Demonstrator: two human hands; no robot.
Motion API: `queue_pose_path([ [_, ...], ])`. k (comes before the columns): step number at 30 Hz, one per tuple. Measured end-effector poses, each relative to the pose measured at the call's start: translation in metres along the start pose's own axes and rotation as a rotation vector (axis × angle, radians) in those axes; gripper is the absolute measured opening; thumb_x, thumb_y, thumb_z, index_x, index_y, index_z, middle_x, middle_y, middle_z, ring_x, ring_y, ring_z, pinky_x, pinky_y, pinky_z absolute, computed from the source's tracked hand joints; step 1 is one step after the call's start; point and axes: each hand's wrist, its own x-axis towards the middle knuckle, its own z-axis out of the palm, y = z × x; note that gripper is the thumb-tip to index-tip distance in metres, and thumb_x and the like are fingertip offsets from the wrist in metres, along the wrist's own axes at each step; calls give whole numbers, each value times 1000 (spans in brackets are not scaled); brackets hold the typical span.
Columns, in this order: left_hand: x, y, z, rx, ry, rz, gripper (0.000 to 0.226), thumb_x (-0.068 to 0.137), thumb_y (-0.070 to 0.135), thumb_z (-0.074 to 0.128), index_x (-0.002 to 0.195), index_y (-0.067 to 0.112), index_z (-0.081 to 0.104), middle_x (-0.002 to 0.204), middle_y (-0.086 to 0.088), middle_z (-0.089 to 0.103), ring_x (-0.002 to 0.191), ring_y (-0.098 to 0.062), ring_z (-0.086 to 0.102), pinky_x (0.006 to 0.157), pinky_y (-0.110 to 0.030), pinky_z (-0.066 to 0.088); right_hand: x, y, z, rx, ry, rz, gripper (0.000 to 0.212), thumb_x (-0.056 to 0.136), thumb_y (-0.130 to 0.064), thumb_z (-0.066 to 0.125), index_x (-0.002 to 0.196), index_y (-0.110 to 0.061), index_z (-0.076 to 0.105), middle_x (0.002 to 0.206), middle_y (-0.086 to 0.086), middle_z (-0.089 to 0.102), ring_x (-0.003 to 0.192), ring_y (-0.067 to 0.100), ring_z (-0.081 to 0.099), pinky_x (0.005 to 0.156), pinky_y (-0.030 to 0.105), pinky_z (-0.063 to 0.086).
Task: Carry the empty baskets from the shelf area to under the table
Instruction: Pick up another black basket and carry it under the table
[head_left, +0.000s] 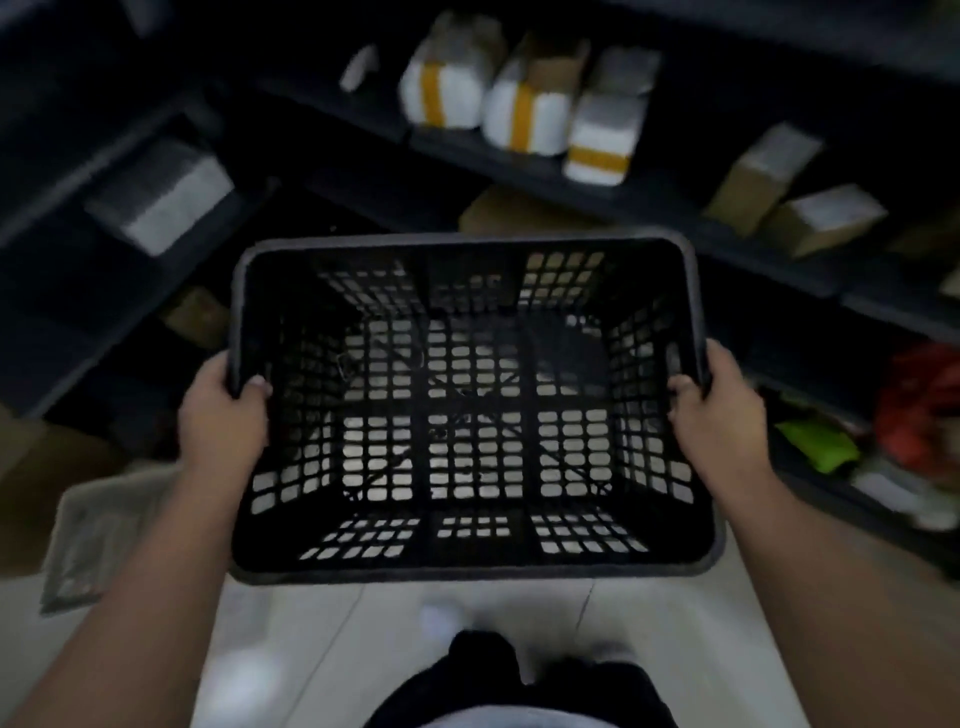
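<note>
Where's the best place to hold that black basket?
By the rim on its two short sides, one hand from each side, as the left hand and right hand do now. The basket is wide with a rolled lip, so fingers hook over it and it stays level.

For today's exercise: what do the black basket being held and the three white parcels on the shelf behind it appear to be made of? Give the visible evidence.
Black basket: likely moulded plastic with a matte finish, judging by the uniform grid holes and the thick rolled rim.

White parcels: seemingly soft plastic mailer wrap banded with yellow tape, judging by their rounded, bulging corners. The blur leaves this uncertain.
</note>
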Motion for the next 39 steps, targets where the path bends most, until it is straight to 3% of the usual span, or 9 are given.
queue_pose_path([
  [7, -99, 162, 119, 32, -234, 311, 21, 90, 29, 56, 110, 30, 62, 92, -10, 72, 82, -39, 68, 75, -51, 58, -43, 146, -171, 43, 260, 262, 50, 99, -27, 47, 147, -22, 36, 111, 13, 69, 88, 32, 67, 74, 44, 56],
  [12, -196, 260, 230, 41, -434, 526, 11, 93, 16, 59, 100, 21, 66, 66, -10, 66, 53, -31, 62, 37, -27, 43, -93, 245, -276, 45, 450, 462, 48, 98, -26, 47, 145, -26, 39, 98, 11, 72, 81, 32, 67, 69, 43, 56],
  [16, -282, 324, 304, 48, -666, 684, 17, 95, 15, 56, 104, 27, 64, 81, -2, 69, 66, -24, 66, 52, -28, 44, -149, 309, -333, 65, 648, 616, 42, 96, -27, 47, 138, -27, 44, 98, 10, 72, 83, 33, 68, 72, 45, 55],
  [22, -406, 408, 407, 46, -956, 961, 29, 97, 18, 56, 125, 24, 62, 91, -5, 72, 60, -18, 64, 54, -28, 42, -239, 366, -375, 102, 942, 897, 38, 94, -22, 50, 130, -31, 48, 96, 7, 71, 84, 33, 67, 74, 39, 50],
  [25, -472, 446, 451, 74, -1108, 1056, 45, 100, 21, 55, 145, 22, 50, 117, -8, 69, 68, -17, 65, 57, -31, 44, -277, 376, -384, 108, 1063, 1032, 35, 92, -19, 49, 125, -31, 50, 96, 10, 71, 86, 37, 65, 77, 45, 50],
  [28, -540, 477, 482, 97, -1251, 1170, 48, 101, 20, 55, 149, 19, 46, 128, -10, 65, 82, -26, 67, 65, -35, 48, -308, 384, -385, 119, 1204, 1160, 34, 91, -18, 49, 123, -28, 52, 95, 14, 71, 86, 39, 65, 77, 47, 51],
  [30, -575, 490, 493, 96, -1301, 1215, 46, 100, 17, 55, 146, 18, 49, 121, -12, 68, 79, -22, 66, 67, -35, 48, -320, 388, -385, 131, 1267, 1193, 33, 91, -18, 49, 121, -29, 53, 94, 14, 70, 85, 38, 65, 76, 46, 52],
  [33, -639, 502, 510, 98, -1379, 1326, 42, 98, 16, 57, 140, 19, 56, 109, -7, 70, 70, -10, 61, 55, -27, 44, -346, 403, -385, 117, 1379, 1250, 29, 91, -17, 49, 117, -29, 53, 89, 5, 66, 81, 35, 61, 70, 42, 49],
  [39, -770, 510, 561, 147, -1520, 1412, 35, 94, 11, 58, 128, 19, 62, 89, -4, 70, 62, -22, 63, 55, -30, 45, -386, 473, -405, 160, 1478, 1333, 36, 92, -16, 47, 127, -26, 50, 88, 1, 64, 77, 28, 58, 68, 38, 45],
])
